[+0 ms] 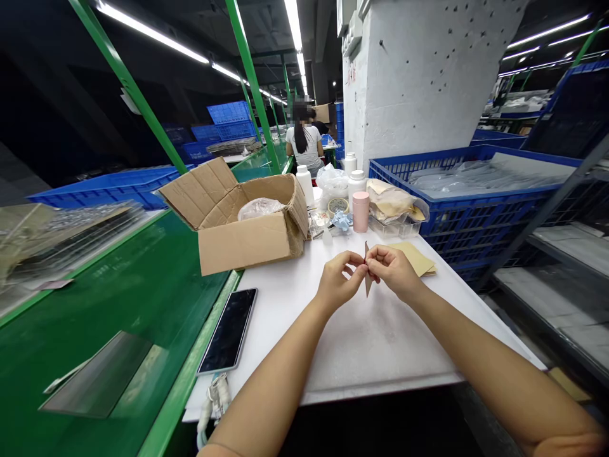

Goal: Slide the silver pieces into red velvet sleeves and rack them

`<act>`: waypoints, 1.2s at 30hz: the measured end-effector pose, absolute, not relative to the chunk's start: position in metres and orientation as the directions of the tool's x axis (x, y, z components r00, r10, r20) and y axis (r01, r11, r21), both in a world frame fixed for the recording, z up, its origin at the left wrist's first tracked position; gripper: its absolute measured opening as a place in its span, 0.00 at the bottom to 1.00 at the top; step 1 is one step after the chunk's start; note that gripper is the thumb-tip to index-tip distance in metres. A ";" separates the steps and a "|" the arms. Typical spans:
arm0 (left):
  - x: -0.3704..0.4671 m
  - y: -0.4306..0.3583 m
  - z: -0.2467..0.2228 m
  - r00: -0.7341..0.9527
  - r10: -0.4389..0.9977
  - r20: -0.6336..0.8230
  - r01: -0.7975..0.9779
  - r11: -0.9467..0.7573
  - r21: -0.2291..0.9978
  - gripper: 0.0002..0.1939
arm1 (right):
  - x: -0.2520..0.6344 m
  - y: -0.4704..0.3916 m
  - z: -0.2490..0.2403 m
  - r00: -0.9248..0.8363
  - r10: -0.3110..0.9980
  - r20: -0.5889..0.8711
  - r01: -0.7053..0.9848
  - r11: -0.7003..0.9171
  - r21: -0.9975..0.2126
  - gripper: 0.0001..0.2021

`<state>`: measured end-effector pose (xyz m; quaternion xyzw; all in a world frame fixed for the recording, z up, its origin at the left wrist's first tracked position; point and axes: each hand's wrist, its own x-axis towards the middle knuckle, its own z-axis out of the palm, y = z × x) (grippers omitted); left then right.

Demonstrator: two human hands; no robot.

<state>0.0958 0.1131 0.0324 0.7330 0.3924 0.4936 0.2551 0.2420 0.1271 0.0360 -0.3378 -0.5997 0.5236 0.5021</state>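
My left hand (341,279) and my right hand (391,270) meet above the white table (380,343), fingertips close together. Between them, in a pinch from both sides, is a thin brownish flat piece (368,287), seen almost edge-on and standing upright. A small dark red spot shows at the fingertips; I cannot make out what it is. Beside my right hand lies a small stack of tan paper sheets (415,256). Beyond the hands stands a pink bottle (360,212), near a crumpled blue piece (341,220) and a roll of tape (337,205).
Left of my hands sits an open cardboard box (245,244) with a plastic bag inside. A phone (229,330) lies by the green conveyor belt (190,279), which carries a glassy dark panel (102,374). White bottles (356,185) and a blue crate (476,212) are farther back.
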 end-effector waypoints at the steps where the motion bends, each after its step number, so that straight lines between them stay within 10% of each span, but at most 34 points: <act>1: 0.096 0.113 0.032 0.194 0.836 0.514 0.309 -0.549 0.776 0.08 | 0.242 0.127 0.037 -0.263 0.931 0.253 -0.113 0.230 -0.966 0.05; 18: 0.098 0.117 0.030 0.086 0.911 0.404 0.258 -0.412 0.874 0.09 | 0.240 0.126 0.034 -0.212 0.929 0.303 -0.031 0.304 -0.952 0.04; 36: 0.103 0.125 0.024 0.033 0.989 0.144 -0.246 -0.131 0.960 0.09 | 0.246 0.136 0.031 -0.193 0.967 0.167 -0.210 0.126 -0.970 0.10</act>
